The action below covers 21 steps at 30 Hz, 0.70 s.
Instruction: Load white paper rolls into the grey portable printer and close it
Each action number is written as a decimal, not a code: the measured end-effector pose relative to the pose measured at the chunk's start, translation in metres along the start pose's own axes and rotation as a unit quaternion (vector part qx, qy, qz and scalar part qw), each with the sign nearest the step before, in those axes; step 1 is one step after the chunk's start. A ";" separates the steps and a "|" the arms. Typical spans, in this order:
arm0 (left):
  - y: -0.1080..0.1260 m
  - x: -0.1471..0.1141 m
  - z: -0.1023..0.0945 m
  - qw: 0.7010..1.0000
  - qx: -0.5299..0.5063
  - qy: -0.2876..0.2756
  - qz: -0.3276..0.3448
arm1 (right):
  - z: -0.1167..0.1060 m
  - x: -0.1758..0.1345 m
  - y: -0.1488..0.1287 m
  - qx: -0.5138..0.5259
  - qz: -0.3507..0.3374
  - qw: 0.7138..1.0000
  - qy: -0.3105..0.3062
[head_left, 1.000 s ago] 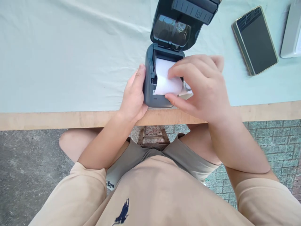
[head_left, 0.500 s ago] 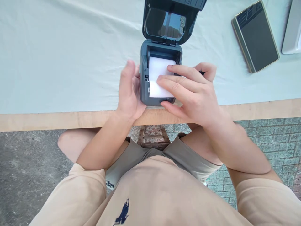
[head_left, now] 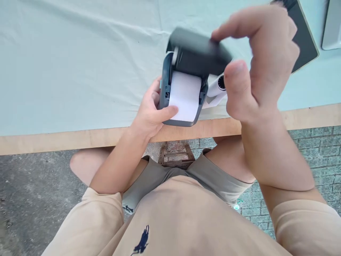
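A small dark grey label printer (head_left: 181, 123) sits at the table's front edge. My left hand (head_left: 150, 112) grips its left side, the thumb pressing the white paper strip (head_left: 185, 94) that lies over the front. The printer's hinged lid (head_left: 195, 53) is partly lowered and blurred by motion. My right hand (head_left: 262, 60) is at the lid's right end, index fingertip on its upper edge and thumb by its lower corner. Just right of the printer lies a white paper roll (head_left: 215, 88) with a dark core, partly hidden by my right hand.
A dark phone-like device (head_left: 306, 46) lies at the upper right, partly behind my right hand. Beyond it is the corner of a light grey object (head_left: 333, 28). A pale cloth (head_left: 80, 71) covers the table up to its bare wooden front edge (head_left: 66, 139).
My right hand has left the paper and moved up to the lid, which has swung down from wide open. My left thumb has come onto the paper. The paper roll has come into view.
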State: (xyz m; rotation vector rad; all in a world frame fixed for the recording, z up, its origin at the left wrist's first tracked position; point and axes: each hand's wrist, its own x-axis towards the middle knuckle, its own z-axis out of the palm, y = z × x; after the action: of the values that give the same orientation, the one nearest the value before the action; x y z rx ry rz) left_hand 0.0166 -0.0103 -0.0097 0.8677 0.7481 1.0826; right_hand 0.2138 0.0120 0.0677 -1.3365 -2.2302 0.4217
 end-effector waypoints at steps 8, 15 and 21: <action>0.007 -0.002 0.007 0.998 -0.063 -0.010 -0.015 | 0.007 -0.003 -0.002 -0.097 -0.085 0.989 0.070; 0.015 -0.001 0.015 0.998 -0.045 0.032 -0.027 | 0.003 -0.004 -0.010 -0.116 -0.056 0.991 0.031; 0.014 -0.002 0.017 0.998 -0.042 0.046 -0.005 | 0.000 -0.003 -0.013 -0.126 -0.041 0.991 0.021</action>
State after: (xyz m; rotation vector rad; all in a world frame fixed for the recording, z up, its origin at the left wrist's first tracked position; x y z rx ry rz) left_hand 0.0242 -0.0131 0.0108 0.7461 0.7780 1.1432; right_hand 0.2056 0.0029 0.0733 -1.3561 -2.3536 0.0829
